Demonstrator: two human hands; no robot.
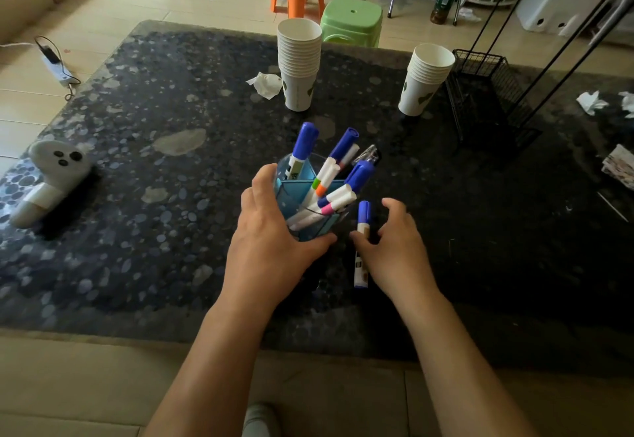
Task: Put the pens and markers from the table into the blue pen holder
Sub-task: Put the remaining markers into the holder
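Lying between both hands, marker [362, 244] beside holder [310, 227]

blue pen holder [310, 227]: upright, full (mixed caps) | blue-capped marker [361, 244]: flat, beside it

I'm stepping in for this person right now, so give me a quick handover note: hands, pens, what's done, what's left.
Left hand: wrapped around the blue pen holder, steadying it.
Right hand: open, fingers closing on the blue-capped marker lying on the table just right of the holder; not lifted yet.
Done: several markers and pens already stand in the holder.
Left: grasp that last visible marker and drop it in.
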